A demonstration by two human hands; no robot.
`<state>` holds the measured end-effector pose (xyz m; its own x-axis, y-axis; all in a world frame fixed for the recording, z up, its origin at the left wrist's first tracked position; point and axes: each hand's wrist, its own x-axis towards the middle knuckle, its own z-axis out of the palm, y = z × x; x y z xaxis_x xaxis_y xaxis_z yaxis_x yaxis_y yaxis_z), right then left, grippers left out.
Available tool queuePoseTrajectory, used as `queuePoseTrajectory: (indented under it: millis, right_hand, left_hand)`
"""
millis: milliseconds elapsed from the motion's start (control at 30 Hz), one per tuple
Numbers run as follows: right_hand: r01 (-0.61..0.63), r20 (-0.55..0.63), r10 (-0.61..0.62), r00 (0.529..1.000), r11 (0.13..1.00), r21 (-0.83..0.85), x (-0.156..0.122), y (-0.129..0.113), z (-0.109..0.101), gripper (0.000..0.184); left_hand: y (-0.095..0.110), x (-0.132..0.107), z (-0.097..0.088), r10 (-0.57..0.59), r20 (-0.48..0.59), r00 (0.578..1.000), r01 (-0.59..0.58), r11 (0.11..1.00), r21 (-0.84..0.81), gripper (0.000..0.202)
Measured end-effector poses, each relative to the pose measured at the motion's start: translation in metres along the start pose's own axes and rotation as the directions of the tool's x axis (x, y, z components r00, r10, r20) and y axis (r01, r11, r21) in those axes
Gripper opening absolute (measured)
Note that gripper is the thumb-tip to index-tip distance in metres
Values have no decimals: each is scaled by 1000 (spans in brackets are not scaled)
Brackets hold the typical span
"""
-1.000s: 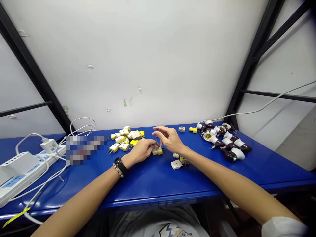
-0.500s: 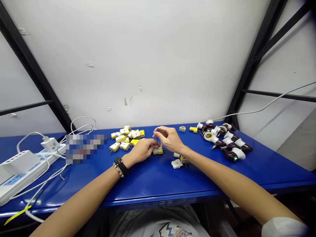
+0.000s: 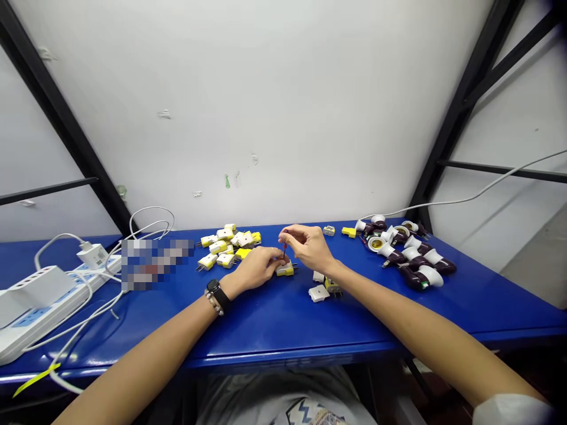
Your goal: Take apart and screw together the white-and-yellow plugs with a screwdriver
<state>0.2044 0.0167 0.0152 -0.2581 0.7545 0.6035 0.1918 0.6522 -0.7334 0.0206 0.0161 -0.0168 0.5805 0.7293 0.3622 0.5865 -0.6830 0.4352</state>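
My left hand (image 3: 259, 265) rests on the blue table with its fingers on a yellow-and-white electrical plug (image 3: 284, 270), which lies with its pins pointing right. My right hand (image 3: 310, 248) pinches a thin red-and-dark tool (image 3: 284, 251) just above that plug, its lower tip at or very near the plug. Its exact kind is too small to tell. A pile of similar yellow-and-white plugs (image 3: 228, 245) lies just beyond my left hand. A white plug cover (image 3: 319, 293) and a part-built plug (image 3: 332, 285) lie near my right wrist.
Several white-and-brown lamp holders (image 3: 407, 254) are heaped at the table's right. A white power strip (image 3: 39, 307) with a charger (image 3: 93, 255) and white cables sits at the left, beside a blurred patch (image 3: 155, 265). A white wall stands behind the table.
My right fingers have closed in around the thin tool and sit nearer the plug. The view has shifted slightly, moving the table contents a little rightward in the frame.
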Motion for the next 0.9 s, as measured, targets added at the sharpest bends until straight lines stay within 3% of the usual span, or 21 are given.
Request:
queuePoseTrajectory:
  millis: [100, 233, 300, 400, 533, 667, 733, 800, 900]
  right_hand:
    - [-31, -29, 32, 999, 999, 33, 0, 1, 1, 26]
    - [-110, 78, 100, 992, 985, 135, 1, 1, -1, 34]
    - [-88, 97, 77, 992, 989, 116, 2, 1, -3, 30]
    - [-28, 16, 28, 999, 999, 16, 2, 0, -2, 24]
    - [-37, -44, 35, 998, 998, -60, 0, -1, 2, 24]
    - [-39, -50, 42, 998, 997, 67, 4, -1, -2, 27]
    - [-40, -115, 53, 992, 993, 109, 10, 1, -11, 31]
    - [-27, -237, 31, 971, 999, 22, 17, 5, -26, 33]
    - [-12, -332, -116, 936, 933, -359, 25, 19, -57, 31]
  left_hand:
    - [0, 0, 0, -3, -1, 1000, 3, 1000, -4, 24]
    - [0, 0, 0, -5, -6, 1000, 5, 1000, -9, 22]
    - [0, 0, 0, -6, -4, 1000, 6, 1000, -14, 23]
    - [-1, -1, 1, -5, -6, 1000, 5, 1000, -26, 23]
    - [-2, -1, 2, -7, -5, 1000, 7, 999, -31, 21]
    - [-1, -2, 0, 16, -3, 1000, -16, 1000, -22, 19]
    - [0, -3, -3, 40, 5, 999, -40, 999, -1, 19]
    - [1, -5, -7, 47, 29, 998, -48, 998, 45, 22]
    - [0, -6, -10, 10, 52, 999, -16, 993, 114, 21]
